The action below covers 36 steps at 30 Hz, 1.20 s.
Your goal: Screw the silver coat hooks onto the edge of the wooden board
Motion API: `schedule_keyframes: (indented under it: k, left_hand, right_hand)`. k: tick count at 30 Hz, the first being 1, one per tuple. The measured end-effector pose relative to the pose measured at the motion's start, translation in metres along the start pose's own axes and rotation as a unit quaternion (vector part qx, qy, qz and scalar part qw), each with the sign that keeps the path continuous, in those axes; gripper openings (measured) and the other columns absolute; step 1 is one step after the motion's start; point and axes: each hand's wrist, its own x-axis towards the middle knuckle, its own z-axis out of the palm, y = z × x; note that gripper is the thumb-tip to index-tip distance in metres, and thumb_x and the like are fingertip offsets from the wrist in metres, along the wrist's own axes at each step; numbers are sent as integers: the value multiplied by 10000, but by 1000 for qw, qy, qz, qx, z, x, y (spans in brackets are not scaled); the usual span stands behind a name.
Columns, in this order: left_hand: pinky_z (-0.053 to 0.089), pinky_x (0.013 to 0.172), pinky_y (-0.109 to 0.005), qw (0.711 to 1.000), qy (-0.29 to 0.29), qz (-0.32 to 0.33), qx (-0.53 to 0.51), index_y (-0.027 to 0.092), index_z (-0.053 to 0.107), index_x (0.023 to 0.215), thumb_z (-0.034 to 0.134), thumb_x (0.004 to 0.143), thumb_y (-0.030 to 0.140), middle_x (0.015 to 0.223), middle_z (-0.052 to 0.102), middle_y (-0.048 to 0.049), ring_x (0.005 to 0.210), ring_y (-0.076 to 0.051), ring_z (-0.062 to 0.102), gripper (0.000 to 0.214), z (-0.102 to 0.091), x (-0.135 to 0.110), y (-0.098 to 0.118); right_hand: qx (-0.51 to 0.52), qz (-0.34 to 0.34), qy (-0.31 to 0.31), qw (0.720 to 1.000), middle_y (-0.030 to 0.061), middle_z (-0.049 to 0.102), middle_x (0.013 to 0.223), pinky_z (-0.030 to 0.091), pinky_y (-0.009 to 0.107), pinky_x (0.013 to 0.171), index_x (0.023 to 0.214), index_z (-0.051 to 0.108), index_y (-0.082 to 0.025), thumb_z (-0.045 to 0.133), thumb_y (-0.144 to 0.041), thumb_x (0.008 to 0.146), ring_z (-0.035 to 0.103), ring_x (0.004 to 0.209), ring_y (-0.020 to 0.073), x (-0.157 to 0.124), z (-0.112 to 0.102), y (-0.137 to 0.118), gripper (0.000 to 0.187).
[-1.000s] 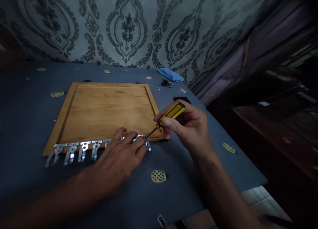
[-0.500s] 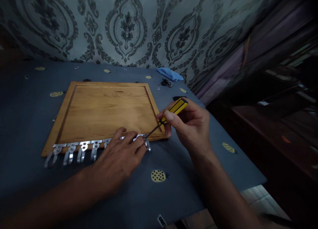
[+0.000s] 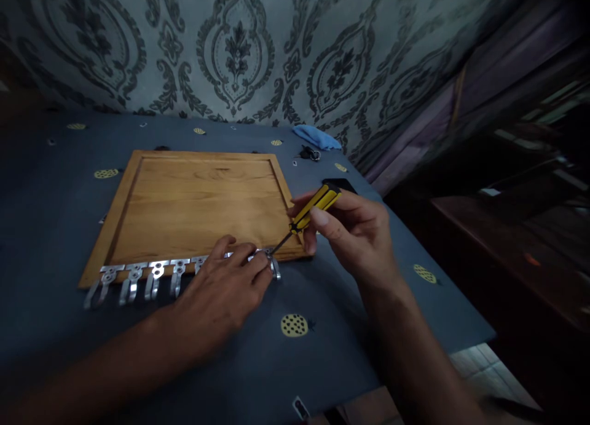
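A framed wooden board (image 3: 198, 206) lies flat, with a metal hook rail (image 3: 157, 271) along its near edge. Several silver hooks hang from the rail toward me. My left hand (image 3: 230, 283) rests over the rail's right half, fingers bent and pressing it against the board's edge; part of the rail is hidden beneath. Between the thumb and fingers of my right hand (image 3: 354, 234) is a yellow-and-black screwdriver (image 3: 318, 206). It slants down to the left, its tip at the rail's right end beside my left fingertips. Whether a screw sits under the tip I cannot make out.
A dark blue cloth with pineapple prints (image 3: 295, 325) covers the table. At the back right lie a blue rag (image 3: 317, 137) and keys (image 3: 310, 154). A dark flat object (image 3: 340, 184) is partly behind my right hand. Patterned wallpaper (image 3: 235, 50) rises behind the table.
My right hand has rolled the screwdriver slightly, and its handle has shifted a little left. The tip stays at the rail's right end. My left hand keeps its place.
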Motion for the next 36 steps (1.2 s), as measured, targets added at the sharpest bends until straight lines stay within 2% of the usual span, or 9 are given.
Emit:
schedule_keyframes:
  k: [3,8,13,15,19,21,26,31,36]
  left_hand:
    - [307,1088,-421,1000,-9,-4,1,176,670,1105,592,995,188,1156,738,-49,1105,-228,607,135,-1,0,0]
    - [305,1098,-433,999,-29,-8,-9,174,667,1130,589,1005,201,1169,727,-48,1128,-232,603,150,-1,1,0]
    - [304,1074,-436,1000,-28,-3,-8,160,672,1096,625,983,183,1146,729,-53,1096,-238,614,125,-2,2,0]
    - [287,1084,-438,1000,-28,-1,-6,150,663,1117,650,963,175,1165,724,-64,1098,-242,611,157,-3,1,0]
    - [275,1094,-439,1000,-23,7,-5,135,657,1124,677,937,191,1180,719,-83,1099,-249,609,196,-3,0,2]
    - [291,1083,-434,1000,-20,7,-4,130,665,1092,668,938,182,1161,724,-86,1076,-246,617,163,-4,1,2]
    - [349,1048,-424,1000,-27,6,-8,147,671,1025,624,952,178,1141,729,-84,1047,-240,629,92,-6,2,1]
    - [366,1044,-422,999,-40,3,-9,156,666,1036,615,965,190,1152,724,-81,1061,-239,630,95,-5,2,1]
    - [360,1066,-439,998,-53,-1,-16,163,654,1082,586,984,194,1178,712,-78,1080,-239,624,123,-3,1,1]
  right_hand:
    - [-4,-10,15,1000,3,750,740,478,215,395,812,778,-199,877,-451,765,554,412,69,1,2,0,275]
    - [20,8,18,1000,-1,758,739,509,227,390,768,717,-206,916,-459,704,585,426,92,1,4,-1,328]
    - [23,12,-4,1000,16,778,833,555,256,499,991,785,-229,826,-452,826,637,503,106,-1,-1,1,280]
    - [22,14,-12,1000,14,781,854,560,259,534,1009,801,-247,806,-432,854,641,514,101,-2,-2,1,242]
    - [0,2,-17,1000,-25,693,623,555,265,546,947,814,-237,824,-435,836,605,462,103,-1,-1,-3,226]
    - [-4,3,-15,1000,-29,666,580,547,268,528,924,810,-227,831,-454,824,595,451,109,-1,0,-4,249]
    - [-6,10,-8,1000,-1,725,705,543,249,475,855,793,-209,864,-450,782,596,452,96,0,0,-5,262]
    - [0,15,-7,1000,4,722,714,536,231,436,772,768,-206,897,-457,734,608,459,100,0,0,-6,284]
    - [-1,12,-24,1000,22,765,786,581,267,535,917,795,-220,829,-473,819,639,499,111,-1,-3,-6,273]
